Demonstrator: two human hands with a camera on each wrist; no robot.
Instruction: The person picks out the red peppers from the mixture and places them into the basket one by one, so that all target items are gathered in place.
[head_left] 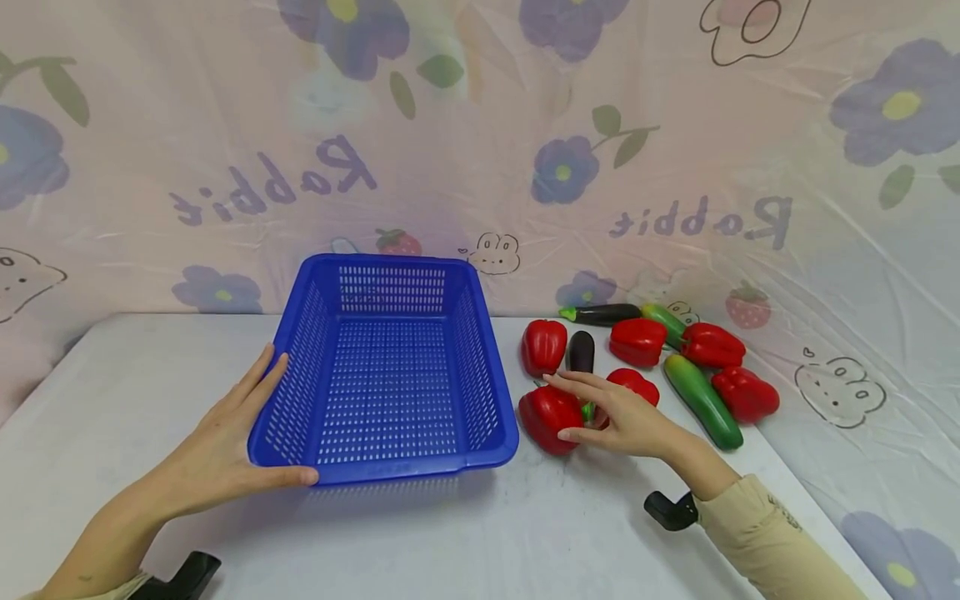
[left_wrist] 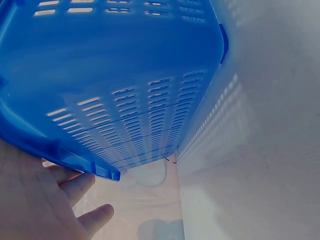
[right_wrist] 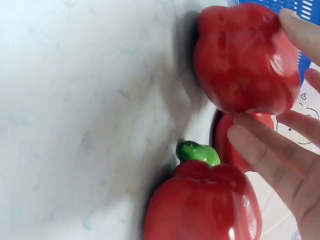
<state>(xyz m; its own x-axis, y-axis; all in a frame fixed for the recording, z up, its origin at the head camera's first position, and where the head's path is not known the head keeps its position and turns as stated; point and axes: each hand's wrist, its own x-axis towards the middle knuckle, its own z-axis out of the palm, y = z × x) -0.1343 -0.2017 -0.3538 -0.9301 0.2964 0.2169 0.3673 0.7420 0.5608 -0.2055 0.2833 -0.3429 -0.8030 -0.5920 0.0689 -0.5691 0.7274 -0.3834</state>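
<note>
A blue plastic basket (head_left: 390,392) with slotted walls sits left of centre. My left hand (head_left: 217,446) spans its near left corner, fingers straight along the left rim and thumb on the front rim. From below, the left wrist view shows the basket's side (left_wrist: 125,100) and the spread fingers (left_wrist: 77,187) at its rim. To the right, my right hand (head_left: 618,412) reaches around a red bell pepper (head_left: 543,417) lying on the table. The fingers are spread and slightly bent; in the right wrist view, fingertips (right_wrist: 245,137) lie at the edge of this pepper (right_wrist: 245,60).
More red bell peppers (head_left: 543,347) lie at the right with dark eggplants (head_left: 581,352) and green zucchini (head_left: 702,402). The white table (head_left: 525,533) meets a patterned curtain (head_left: 450,167) behind. Black wrist mounts (head_left: 671,510) stick out under both forearms.
</note>
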